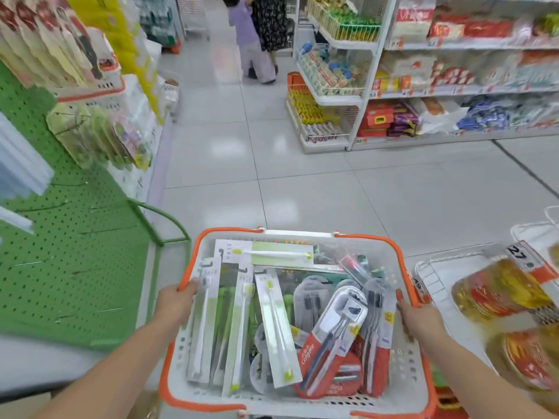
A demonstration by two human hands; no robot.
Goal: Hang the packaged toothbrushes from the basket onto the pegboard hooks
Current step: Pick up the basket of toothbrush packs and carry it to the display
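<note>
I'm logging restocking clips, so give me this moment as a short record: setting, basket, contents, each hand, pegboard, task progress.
setting: shop aisle, tiled floor, stocked shelves on both sides
basket: white with orange rim, held at both sides
contents: packaged toothbrushes, green-white packs left, red packs right
left hand: grips the left rim
right hand: grips the right rim
pegboard: green, to the left, several hooks bare
progress: no pack picked out yet
</note>
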